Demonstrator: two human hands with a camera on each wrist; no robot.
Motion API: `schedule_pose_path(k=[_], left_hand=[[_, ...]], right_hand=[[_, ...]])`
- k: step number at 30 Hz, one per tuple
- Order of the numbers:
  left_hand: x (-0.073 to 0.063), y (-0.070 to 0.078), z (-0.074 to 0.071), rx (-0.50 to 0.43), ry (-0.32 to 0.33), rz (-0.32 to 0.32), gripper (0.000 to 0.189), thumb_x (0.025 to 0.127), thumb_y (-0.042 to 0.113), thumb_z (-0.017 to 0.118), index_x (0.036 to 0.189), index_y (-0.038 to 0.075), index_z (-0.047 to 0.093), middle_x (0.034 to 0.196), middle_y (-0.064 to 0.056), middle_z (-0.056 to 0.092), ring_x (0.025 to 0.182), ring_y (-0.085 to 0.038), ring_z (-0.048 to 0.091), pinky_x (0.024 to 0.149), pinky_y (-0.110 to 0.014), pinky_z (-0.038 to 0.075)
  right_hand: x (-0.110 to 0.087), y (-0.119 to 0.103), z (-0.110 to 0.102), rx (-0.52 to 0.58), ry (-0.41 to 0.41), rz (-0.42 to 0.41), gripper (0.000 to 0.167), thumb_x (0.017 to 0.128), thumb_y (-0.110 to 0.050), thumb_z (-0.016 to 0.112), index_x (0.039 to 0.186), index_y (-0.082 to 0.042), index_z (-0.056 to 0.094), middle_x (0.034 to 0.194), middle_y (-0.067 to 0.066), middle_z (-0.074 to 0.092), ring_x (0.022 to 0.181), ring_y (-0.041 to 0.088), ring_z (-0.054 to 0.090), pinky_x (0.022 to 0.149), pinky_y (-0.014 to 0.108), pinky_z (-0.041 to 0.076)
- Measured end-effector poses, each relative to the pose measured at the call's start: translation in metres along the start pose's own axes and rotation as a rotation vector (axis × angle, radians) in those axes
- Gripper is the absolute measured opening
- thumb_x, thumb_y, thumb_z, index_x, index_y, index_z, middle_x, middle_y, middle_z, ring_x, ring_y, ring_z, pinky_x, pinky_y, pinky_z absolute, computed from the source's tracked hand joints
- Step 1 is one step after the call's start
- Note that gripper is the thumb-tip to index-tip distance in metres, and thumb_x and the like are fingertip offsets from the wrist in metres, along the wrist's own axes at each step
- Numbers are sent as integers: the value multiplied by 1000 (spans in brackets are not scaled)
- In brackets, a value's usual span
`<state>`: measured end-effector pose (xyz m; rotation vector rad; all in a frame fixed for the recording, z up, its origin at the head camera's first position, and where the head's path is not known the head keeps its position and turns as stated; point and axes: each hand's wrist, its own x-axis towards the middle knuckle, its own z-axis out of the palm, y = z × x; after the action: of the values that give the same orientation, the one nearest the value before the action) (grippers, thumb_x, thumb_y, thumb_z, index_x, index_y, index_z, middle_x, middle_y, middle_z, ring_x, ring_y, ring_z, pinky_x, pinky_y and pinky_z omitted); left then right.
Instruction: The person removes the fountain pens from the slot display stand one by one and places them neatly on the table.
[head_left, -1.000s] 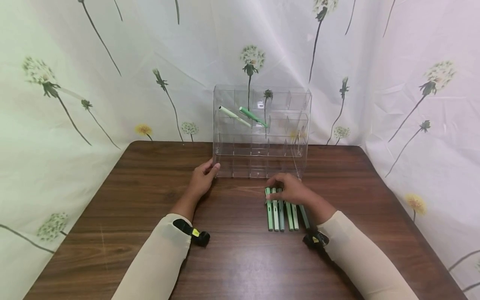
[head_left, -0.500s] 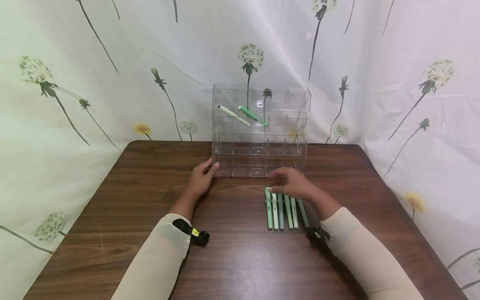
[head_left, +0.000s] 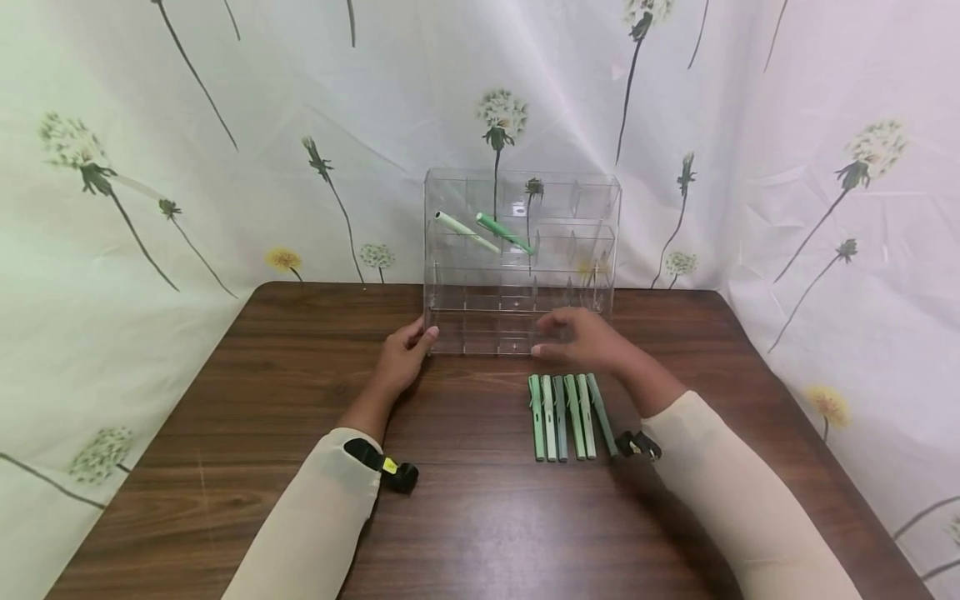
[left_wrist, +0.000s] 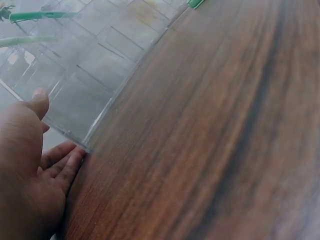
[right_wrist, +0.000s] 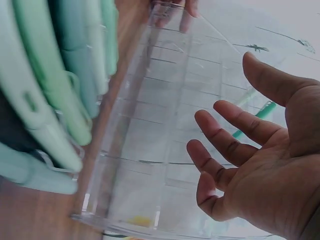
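Observation:
A clear acrylic pen organizer (head_left: 517,343) with tiered compartments stands at the back of the table. My left hand (head_left: 403,358) holds its lower left edge, the thumb in front and the fingers low at the corner. A pale green pen (head_left: 467,232) and a darker green pen (head_left: 506,234) lean slantwise in upper compartments. In front of the organizer's lower right part, my right hand (head_left: 596,346) hovers with fingers apart and nothing in them. Just nearer than that hand, several green and grey-green pens (head_left: 576,417) lie side by side on the table, the rightmost one tilted.
The brown wooden table (head_left: 480,517) extends in front of and to both sides of the organizer. A white curtain (head_left: 390,100) with dandelion prints hangs close behind it and along both sides. Each wrist wears a black camera strap (head_left: 386,467).
My right hand has moved from over the pens' upper ends forward to the organizer's lower right front, uncovering the row of pens. My left hand stays at the organizer's edge.

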<state>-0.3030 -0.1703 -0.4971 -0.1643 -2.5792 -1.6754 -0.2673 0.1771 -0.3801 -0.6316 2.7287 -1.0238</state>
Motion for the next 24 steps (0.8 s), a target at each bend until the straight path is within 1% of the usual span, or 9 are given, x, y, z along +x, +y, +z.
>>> schedule_pose_path(k=[4,7,11,14,19,20,22,24], left_hand=[[0,0,0,-8,-1,-2,65,112,51,60,167,18,47,166,-18,54,144,-39,60,125,-56,43],[0,-1,0,-15,-2,1,65,112,50,60,167,18,47,165,-19,54,143,-39,61,125,-56,43],[0,0,1,-24,-5,3,64,112,50,60,166,19,48,164,-19,55,142,-39,61,124,-56,45],[-1,1,0,-28,-2,4,64,112,49,61,166,19,48,165,-18,55,143,-38,61,124,-56,45],[-1,1,1,-23,-5,0,65,112,50,60,167,19,46,167,-18,53,145,-39,60,125,-56,44],[-1,1,1,-23,-5,0,65,112,50,60,167,19,46,167,-18,53,144,-39,60,125,-56,44],[0,1,2,-19,-4,1,64,112,50,60,167,19,47,167,-18,53,145,-39,60,125,-56,44],[-1,0,2,-21,-2,5,64,112,49,60,166,19,47,166,-18,54,144,-38,60,125,-56,44]], right_hand=[[7,-8,-10,1,13,7,53,102,-30,79,145,-1,66,145,21,68,139,41,62,118,60,50],[13,-13,-18,17,44,9,51,103,-30,79,145,-3,66,142,19,69,135,39,63,114,58,52],[22,-21,-27,83,93,21,47,104,-27,78,142,-2,67,135,19,71,126,36,66,108,54,56],[31,-25,-31,116,116,16,45,104,-25,77,141,-1,67,133,20,71,124,35,67,106,51,57],[47,-30,-34,171,151,13,41,106,-23,75,138,0,67,137,22,68,126,37,69,96,47,60],[49,-31,-34,187,160,16,39,106,-22,74,138,-1,67,138,21,67,126,37,70,95,49,61],[54,-32,-35,213,173,22,38,106,-22,74,138,-1,67,138,20,66,123,36,71,93,50,61],[58,-35,-35,232,183,30,38,106,-21,74,139,-2,66,137,18,65,118,36,73,89,47,61]])
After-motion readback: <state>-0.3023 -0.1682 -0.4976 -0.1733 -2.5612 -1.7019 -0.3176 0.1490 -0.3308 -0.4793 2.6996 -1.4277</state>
